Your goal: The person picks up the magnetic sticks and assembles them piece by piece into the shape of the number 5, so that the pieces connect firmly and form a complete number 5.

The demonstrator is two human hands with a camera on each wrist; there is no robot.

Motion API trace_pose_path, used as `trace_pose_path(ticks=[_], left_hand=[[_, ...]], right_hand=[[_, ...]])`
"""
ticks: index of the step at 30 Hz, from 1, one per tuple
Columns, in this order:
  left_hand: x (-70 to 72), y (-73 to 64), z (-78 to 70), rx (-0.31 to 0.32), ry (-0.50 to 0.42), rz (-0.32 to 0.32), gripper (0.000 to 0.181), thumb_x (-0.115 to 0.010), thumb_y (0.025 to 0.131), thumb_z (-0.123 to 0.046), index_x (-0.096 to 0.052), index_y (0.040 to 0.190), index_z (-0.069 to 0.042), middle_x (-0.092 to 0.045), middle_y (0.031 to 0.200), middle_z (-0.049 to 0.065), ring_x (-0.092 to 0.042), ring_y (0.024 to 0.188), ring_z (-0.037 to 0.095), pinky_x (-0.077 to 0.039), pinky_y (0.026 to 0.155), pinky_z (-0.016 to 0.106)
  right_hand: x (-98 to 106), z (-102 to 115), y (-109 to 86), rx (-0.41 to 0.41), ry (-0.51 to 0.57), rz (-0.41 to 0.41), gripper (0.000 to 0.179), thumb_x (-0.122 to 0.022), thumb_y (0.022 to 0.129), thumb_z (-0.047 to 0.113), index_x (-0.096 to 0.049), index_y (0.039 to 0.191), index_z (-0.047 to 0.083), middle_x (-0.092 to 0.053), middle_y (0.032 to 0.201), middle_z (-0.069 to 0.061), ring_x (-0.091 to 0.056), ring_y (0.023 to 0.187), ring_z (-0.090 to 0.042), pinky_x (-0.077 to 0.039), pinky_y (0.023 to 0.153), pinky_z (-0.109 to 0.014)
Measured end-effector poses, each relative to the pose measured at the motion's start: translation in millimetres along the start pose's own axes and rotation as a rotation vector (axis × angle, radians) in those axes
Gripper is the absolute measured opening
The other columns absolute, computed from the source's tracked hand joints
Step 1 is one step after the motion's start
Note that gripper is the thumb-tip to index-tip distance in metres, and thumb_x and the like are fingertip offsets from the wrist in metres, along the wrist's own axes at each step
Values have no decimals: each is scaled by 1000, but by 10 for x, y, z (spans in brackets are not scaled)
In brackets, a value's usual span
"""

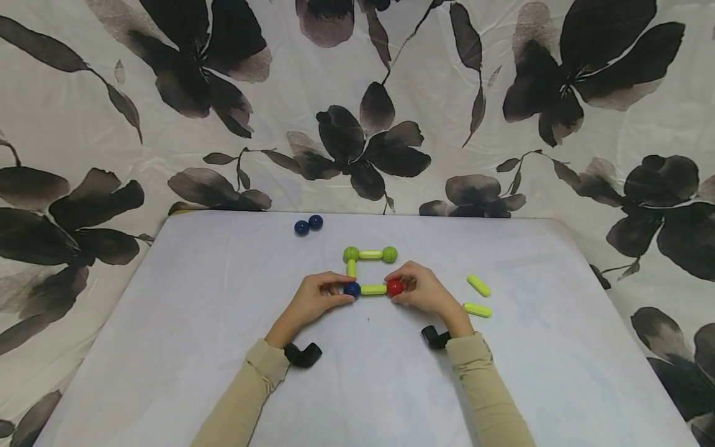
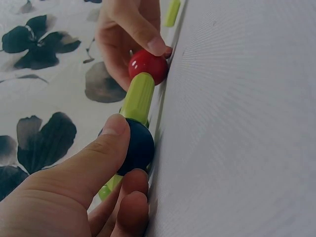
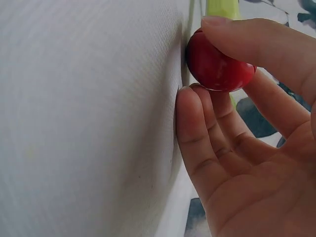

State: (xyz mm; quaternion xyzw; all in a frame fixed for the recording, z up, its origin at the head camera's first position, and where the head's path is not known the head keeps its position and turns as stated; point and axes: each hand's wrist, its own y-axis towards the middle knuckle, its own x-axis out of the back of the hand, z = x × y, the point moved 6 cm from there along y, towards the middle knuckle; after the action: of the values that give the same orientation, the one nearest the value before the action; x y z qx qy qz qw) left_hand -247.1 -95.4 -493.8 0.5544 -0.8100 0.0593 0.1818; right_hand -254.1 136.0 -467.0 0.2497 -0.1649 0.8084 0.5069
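Note:
In the head view, my left hand (image 1: 316,297) pinches a blue ball (image 1: 352,290) between thumb and fingers. My right hand (image 1: 422,288) holds a red ball (image 1: 394,287) the same way. A yellow-green rod (image 1: 373,289) joins the two balls. From the blue ball another yellow-green rod (image 1: 351,268) runs back to a green ball (image 1: 350,254). A third rod (image 1: 371,254) links that ball to a second green ball (image 1: 390,254), so the pieces form a squared C. In the right wrist view, the thumb lies over the red ball (image 3: 217,64), with fingertips beneath it.
Two loose blue balls (image 1: 302,228) sit at the far edge of the white table (image 1: 167,385). Right of my right hand lie two loose yellow-green rods (image 1: 478,285). Floral cloth (image 1: 357,74) hangs behind. Black wrist pieces (image 1: 303,355) jut from both wrists.

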Motion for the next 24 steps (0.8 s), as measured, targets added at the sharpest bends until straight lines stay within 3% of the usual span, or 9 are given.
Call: trace_pose_path(ticks=[7,24], left_hand=[[-3,0,14,4,-5,2,38,-84,81,-22,-74,117,-15,-67,89,1,-55,57,17,-45,50,25],[1,14,30,9,-5,2,38,-84,81,-22,-74,118,-15,-68,92,0,-56,59,17,-46,50,26]], right_hand=[[-23,24,-4,-10,-17,7,38,-80,79,-2,-73,115,7,-59,109,-7,-58,95,-22,-53,83,-34],[-44,163,-17,36,-169,-18,38,-79,77,-9,-74,113,3,-55,105,-7,-57,91,-21,-54,79,-31]])
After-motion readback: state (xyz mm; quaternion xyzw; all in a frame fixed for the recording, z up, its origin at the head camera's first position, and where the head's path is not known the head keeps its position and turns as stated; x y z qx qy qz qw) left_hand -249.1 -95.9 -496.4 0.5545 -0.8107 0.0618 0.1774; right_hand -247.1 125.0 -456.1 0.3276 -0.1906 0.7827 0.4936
